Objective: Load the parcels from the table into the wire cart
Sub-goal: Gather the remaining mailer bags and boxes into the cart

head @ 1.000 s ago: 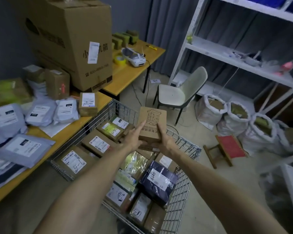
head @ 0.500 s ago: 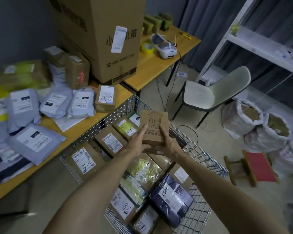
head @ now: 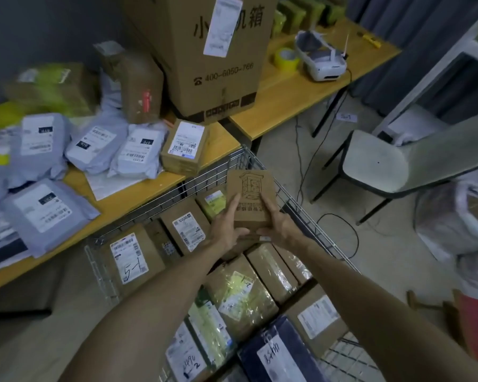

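The left hand (head: pixel 226 226) and right hand (head: pixel 280 224) clamp a small printed cardboard box (head: pixel 250 193) between them, fingers curled up its sides. They hold it above the far end of the wire cart (head: pixel 163 203), over labelled parcels (head: pixel 186 232). Grey mailers (head: pixel 94 143) lie on the counter (head: pixel 163 183) alongside.

The small carton (head: pixel 250 198) was brown with a dark line-drawn print; poly mailers (head: pixel 94 146) pale grey, white labels; tabletop (head: pixel 160 183) orange-yellow; navy parcel (head: pixel 282 354); tape roll (head: pixel 286 58) yellow
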